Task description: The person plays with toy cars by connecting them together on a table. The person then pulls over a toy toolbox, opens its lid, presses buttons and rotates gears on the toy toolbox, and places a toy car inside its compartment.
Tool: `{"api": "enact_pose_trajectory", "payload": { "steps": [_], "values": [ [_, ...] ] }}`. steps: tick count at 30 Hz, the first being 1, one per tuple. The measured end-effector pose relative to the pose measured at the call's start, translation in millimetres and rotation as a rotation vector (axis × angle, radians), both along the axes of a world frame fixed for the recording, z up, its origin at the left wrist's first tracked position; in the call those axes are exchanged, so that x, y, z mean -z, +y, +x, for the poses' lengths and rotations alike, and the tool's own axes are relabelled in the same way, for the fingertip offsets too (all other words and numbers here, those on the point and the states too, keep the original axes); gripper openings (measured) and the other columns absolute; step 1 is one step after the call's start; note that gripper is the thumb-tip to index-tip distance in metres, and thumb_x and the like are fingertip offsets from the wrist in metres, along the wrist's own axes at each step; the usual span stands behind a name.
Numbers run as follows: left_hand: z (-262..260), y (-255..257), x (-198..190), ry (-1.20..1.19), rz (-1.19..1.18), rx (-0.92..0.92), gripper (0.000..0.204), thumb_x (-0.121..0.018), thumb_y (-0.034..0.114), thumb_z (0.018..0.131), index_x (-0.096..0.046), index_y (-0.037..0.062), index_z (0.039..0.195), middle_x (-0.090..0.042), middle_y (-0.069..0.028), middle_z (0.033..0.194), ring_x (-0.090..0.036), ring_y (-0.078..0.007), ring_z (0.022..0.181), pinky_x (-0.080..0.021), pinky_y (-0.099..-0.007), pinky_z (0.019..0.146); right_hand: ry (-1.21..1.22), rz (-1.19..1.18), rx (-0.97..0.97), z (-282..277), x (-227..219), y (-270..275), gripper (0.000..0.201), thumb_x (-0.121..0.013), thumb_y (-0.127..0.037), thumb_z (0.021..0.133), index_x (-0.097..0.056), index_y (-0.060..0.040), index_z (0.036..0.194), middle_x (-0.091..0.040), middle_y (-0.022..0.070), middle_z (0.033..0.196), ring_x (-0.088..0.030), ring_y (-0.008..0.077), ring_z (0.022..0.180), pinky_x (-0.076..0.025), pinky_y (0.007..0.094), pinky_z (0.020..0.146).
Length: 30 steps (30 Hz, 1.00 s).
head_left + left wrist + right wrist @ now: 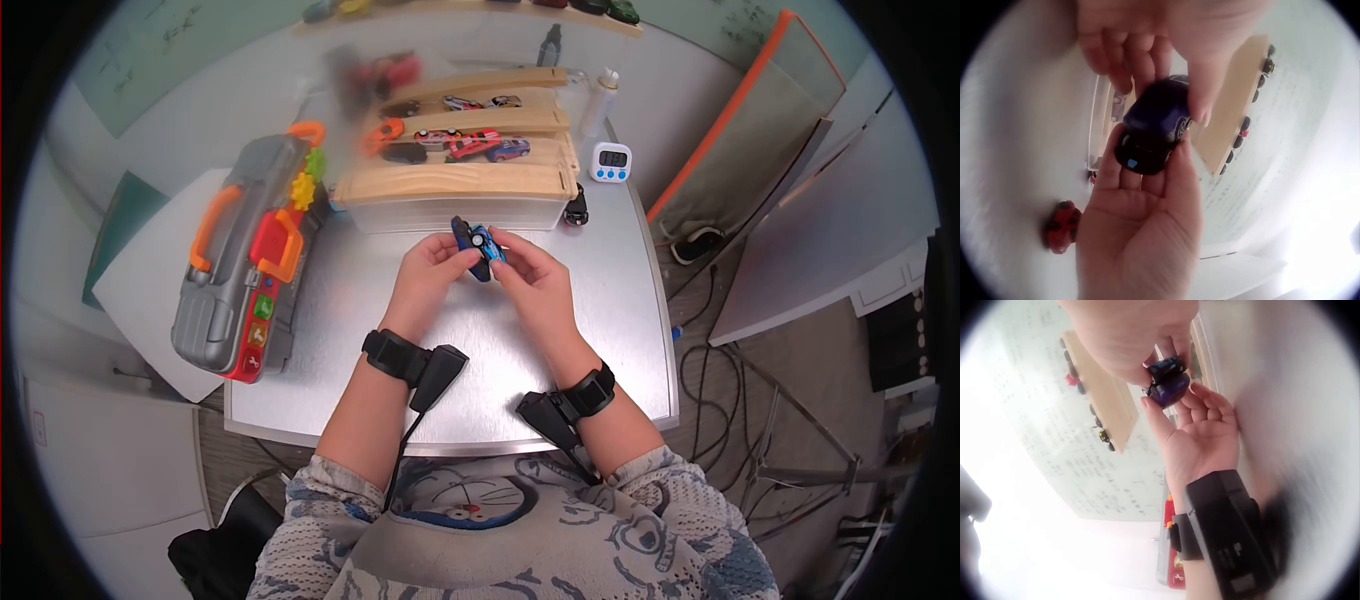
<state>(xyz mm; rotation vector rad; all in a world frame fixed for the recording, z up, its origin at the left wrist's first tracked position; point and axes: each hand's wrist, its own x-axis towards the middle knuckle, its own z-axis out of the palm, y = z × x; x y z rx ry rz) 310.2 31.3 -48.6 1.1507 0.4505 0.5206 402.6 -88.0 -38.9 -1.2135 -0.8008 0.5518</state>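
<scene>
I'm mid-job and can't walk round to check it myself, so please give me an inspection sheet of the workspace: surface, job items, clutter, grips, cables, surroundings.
Surface: silver table, shiny; fine scratches can't be judged.
Job items: dark blue toy car and light blue toy car, held side by side above it.
Clutter: gray toolbox at left; clear bin bearing a wooden rack with more cars; timer at right.
Grips: left grip holds the dark blue toy car, right grip the light blue one.
Cables: black cord from the left wrist camera; floor cables looped at right.
Surroundings: orange-edged panel beyond the table's right side.
</scene>
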Motion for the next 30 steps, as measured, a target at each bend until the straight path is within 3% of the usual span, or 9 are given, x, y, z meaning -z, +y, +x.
{"api": "enact_pose_trajectory", "payload": {
  "steps": [5,10,13,17,19,21,27,30],
  "values": [
    [0,-8,-4,0.078,0.211,0.221,0.027,-0.065,0.004,0.077,-0.055,-0.0029,0.100,-0.063,-0.0074,0.092,-0.059,-0.0111,0.081,-0.047,-0.0235,0.073,0.134,0.027,0.026,0,-11,-3,0.038,-0.056,0.003,0.081,-0.049,0.0032,0.119,-0.056,0.0135,0.114,-0.055,0.0170,0.103,-0.044,0.0271,0.088],
    [0,-10,-7,0.044,0.156,0.167,0.025,-0.066,0.003,0.076,-0.056,-0.0033,0.099,-0.063,-0.0078,0.091,-0.059,-0.0116,0.080,-0.047,-0.0243,0.073,0.127,0.064,0.019,3,-7,-2,0.039,-0.056,0.005,0.081,-0.049,0.0039,0.119,-0.056,0.0139,0.113,-0.056,0.0167,0.101,-0.045,0.0263,0.087],
    [-2,-5,-6,0.008,0.136,0.096,0.024,-0.065,0.007,0.078,-0.056,-0.0027,0.098,-0.062,-0.0069,0.090,-0.058,-0.0122,0.081,-0.046,-0.0252,0.075,0.159,-0.041,-0.058,5,-9,-3,0.040,-0.057,0.006,0.079,-0.049,0.0032,0.118,-0.056,0.0134,0.113,-0.056,0.0172,0.101,-0.045,0.0264,0.086],
    [-6,13,-8,-0.229,-0.067,-0.587,0.027,-0.058,0.016,0.085,-0.052,0.0013,0.107,-0.059,-0.0036,0.097,-0.053,-0.0102,0.093,-0.040,-0.0283,0.084,0.099,-0.119,-0.124,2,-5,-1,0.048,-0.061,0.006,0.075,-0.044,0.0014,0.120,-0.055,0.0135,0.113,-0.055,0.0177,0.100,-0.046,0.0275,0.086],
    [-13,24,-10,-0.275,-0.036,-0.584,0.028,-0.056,0.015,0.086,-0.050,0.0033,0.111,-0.057,-0.0018,0.099,-0.052,-0.0101,0.095,-0.039,-0.0292,0.086,0.077,-0.124,-0.148,0,-4,-1,0.051,-0.062,0.006,0.074,-0.043,0.0008,0.121,-0.055,0.0136,0.113,-0.055,0.0179,0.100,-0.046,0.0282,0.086],
    [-14,25,-11,-0.351,-0.001,-0.672,0.014,-0.054,0.021,0.089,-0.054,0.0098,0.098,-0.057,0.0030,0.091,-0.051,-0.0075,0.081,-0.039,-0.0258,0.078,0.109,-0.104,-0.142,-1,-6,-1,0.052,-0.061,0.007,0.074,-0.041,0.0007,0.122,-0.055,0.0143,0.114,-0.055,0.0180,0.101,-0.047,0.0279,0.085],
    [-8,11,-5,-0.262,0.160,-0.568,0.025,-0.058,0.008,0.084,-0.055,-0.0007,0.107,-0.060,-0.0040,0.097,-0.055,-0.0105,0.088,-0.042,-0.0253,0.080,0.260,-0.008,-0.129,-2,-13,-2,0.048,-0.059,0.010,0.075,-0.043,0.0018,0.119,-0.055,0.0135,0.113,-0.055,0.0176,0.101,-0.047,0.0268,0.083],
    [-2,-9,-7,-0.096,0.295,-0.220,0.028,-0.065,0.006,0.077,-0.057,-0.0002,0.103,-0.061,-0.0035,0.092,-0.055,-0.0104,0.085,-0.044,-0.0254,0.077,0.228,0.071,-0.082,-2,-11,-2,0.045,-0.060,0.010,0.075,-0.045,0.0021,0.116,-0.056,0.0118,0.109,-0.055,0.0166,0.098,-0.048,0.0270,0.081]
  ]
}}
